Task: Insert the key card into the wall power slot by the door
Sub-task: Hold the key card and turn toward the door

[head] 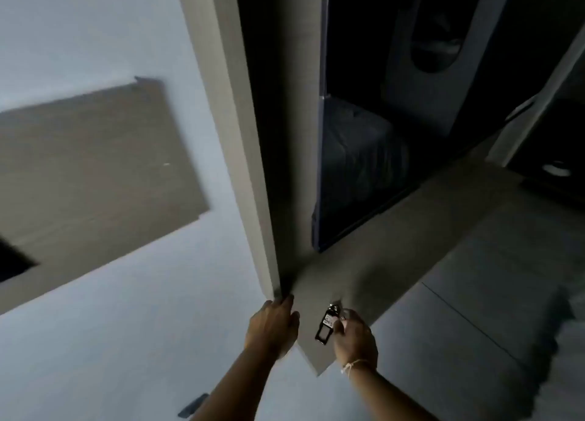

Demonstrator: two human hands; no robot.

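Observation:
My right hand (354,338) holds a small dark key tag with a white label (326,324), low in the head view; a metal ring shows at the tag's top. My left hand (272,329) rests flat against the edge of a grey wooden panel (253,167), fingers wrapped at its lower corner. The two hands are a short gap apart. No wall power slot is clearly visible; a small dark fitting (193,406) sits on the white wall at the bottom edge.
The room beyond the open doorway is dark. A bed with dark bedding (357,167) lies inside. A brown rectangular panel (95,183) is on the white wall at left. Grey floor (474,278) spreads to the right.

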